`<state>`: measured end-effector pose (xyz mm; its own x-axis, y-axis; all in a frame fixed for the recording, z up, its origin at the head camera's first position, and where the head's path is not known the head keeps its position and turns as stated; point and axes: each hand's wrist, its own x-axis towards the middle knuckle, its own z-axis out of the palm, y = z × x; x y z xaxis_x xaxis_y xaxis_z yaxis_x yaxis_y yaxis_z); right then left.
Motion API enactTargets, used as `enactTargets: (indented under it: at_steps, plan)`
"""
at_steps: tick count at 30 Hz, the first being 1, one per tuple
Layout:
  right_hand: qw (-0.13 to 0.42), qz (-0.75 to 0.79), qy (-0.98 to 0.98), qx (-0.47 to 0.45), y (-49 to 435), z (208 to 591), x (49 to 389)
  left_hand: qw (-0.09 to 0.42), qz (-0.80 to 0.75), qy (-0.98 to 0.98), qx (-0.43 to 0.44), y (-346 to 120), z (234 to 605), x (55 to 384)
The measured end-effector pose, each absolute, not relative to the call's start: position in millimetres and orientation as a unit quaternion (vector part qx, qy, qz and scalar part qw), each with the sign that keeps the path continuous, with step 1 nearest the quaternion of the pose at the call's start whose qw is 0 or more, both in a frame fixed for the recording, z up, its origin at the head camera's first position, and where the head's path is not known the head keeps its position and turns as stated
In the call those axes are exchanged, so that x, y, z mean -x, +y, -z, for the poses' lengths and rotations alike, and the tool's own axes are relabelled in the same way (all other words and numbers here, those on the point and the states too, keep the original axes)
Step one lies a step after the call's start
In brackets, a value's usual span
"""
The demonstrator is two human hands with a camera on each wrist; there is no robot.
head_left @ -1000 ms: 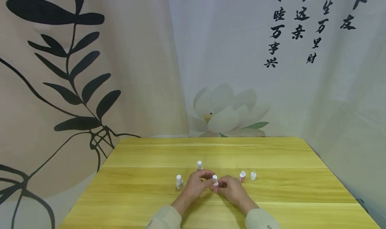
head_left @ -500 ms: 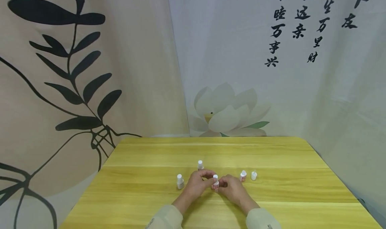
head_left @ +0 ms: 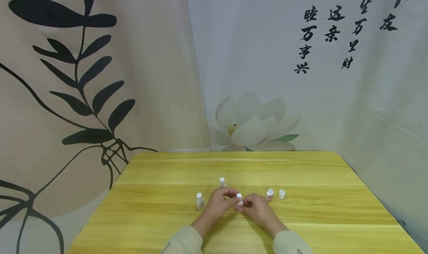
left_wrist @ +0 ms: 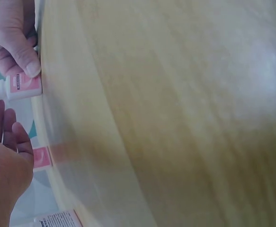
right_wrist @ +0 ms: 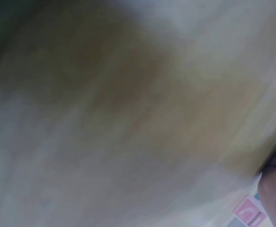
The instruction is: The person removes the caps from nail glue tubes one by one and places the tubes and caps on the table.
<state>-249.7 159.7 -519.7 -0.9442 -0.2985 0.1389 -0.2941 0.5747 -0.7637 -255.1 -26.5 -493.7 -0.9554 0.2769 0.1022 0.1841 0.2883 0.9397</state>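
Between my hands, upright at the tabletop (head_left: 133,216), is a white bottle with a pink label (left_wrist: 26,86); my right hand (head_left: 259,207) pinches its body, and my left hand (head_left: 217,203) seems to pinch the white cap (head_left: 239,196). I'd hold the body firm, apply force only through the cap, and avoid nudging the left-hand neighbouring bottle (head_left: 200,203).

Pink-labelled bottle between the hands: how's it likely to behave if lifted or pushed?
The bottle looks firm: no dent shows where the right hand holds it. Small beside that hand, it's probably light, though its contents aren't visible. Taller than wide with its white cap, it might tip if pushed near the top while unheld.
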Motion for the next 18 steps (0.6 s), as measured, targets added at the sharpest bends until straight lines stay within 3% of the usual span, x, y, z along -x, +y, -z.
enactTargets:
  at_steps: [18]
  plan:
    - [0.017, 0.451, 0.88, 0.149, 158.1, 517.1, 246.2, 0.032, -0.573, 0.804, -0.158, -27.7, 495.0, 255.3]
